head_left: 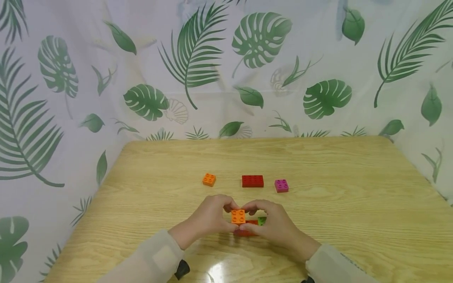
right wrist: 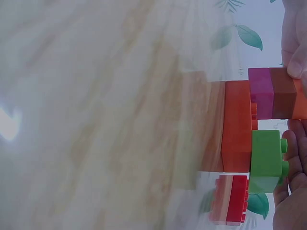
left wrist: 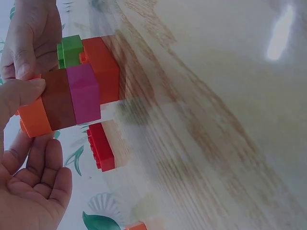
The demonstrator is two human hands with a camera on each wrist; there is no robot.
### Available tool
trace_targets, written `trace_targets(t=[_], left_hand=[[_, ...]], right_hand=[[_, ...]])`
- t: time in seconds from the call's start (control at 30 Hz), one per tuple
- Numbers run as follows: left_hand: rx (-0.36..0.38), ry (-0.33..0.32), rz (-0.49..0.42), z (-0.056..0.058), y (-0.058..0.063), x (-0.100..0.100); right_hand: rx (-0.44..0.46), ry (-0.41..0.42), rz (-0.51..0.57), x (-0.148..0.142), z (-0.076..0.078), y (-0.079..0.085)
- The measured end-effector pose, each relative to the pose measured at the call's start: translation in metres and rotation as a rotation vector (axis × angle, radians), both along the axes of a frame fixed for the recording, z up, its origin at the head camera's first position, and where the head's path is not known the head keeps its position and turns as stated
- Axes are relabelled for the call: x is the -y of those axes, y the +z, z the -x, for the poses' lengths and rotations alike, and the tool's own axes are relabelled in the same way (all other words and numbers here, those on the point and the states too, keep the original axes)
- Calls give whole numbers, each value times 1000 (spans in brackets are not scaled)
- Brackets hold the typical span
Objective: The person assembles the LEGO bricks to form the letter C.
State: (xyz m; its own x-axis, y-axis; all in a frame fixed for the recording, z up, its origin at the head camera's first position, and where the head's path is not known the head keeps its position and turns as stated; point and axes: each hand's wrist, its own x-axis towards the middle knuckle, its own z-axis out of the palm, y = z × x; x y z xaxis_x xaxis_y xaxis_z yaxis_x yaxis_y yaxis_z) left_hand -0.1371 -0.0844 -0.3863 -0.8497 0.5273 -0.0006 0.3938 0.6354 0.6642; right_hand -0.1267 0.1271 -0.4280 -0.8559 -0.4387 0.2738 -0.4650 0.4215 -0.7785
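A short stack of square toy building bricks, with an orange brick (head_left: 238,216) on top, a brown brick (left wrist: 58,98) in the middle and a magenta brick (left wrist: 84,93) at the bottom, is between both hands. My left hand (head_left: 214,214) pinches it from the left, thumb near the orange and brown bricks. From the right, my right hand (head_left: 274,220) pinches it with thumb and fingertips. Below, a long orange-red brick (right wrist: 237,127) lies on the table, bearing a green brick (right wrist: 266,160) at its right end. The magenta brick's underside is level with its studs at the left end.
Beyond the hands, a loose orange brick (head_left: 209,179), a long red brick (head_left: 253,181) and a magenta square brick (head_left: 281,185) lie in a row on the wooden table (head_left: 159,165). A leaf-patterned cloth (head_left: 212,118) rises behind the table and at its sides.
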Motion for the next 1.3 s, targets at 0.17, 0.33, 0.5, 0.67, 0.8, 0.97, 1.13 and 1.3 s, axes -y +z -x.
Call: trace_targets(t=[0.17,0.33,0.5,0.67,0.8,0.97,1.13,1.3], left_hand=[[-1,-29,-41,0,-4,3],[30,-67,-92,6,-17,12],[45,-83,-121,20,-24,30],[50,38,-191,38,-29,50],[64,169,-236,53,-31,62],[72,299,-255,70,-36,68],[76,330,-252,83,-40,67],[107,325,-235,90,-43,64]], right_hand=[[-16,8,4,0,0,0],[-33,15,-16,1,1,1],[-29,19,-27,1,1,2],[2,15,-24,0,1,2],[20,11,-13,-1,1,1],[26,11,-4,-1,1,1],[24,15,2,-2,0,2],[28,17,-2,-2,0,3]])
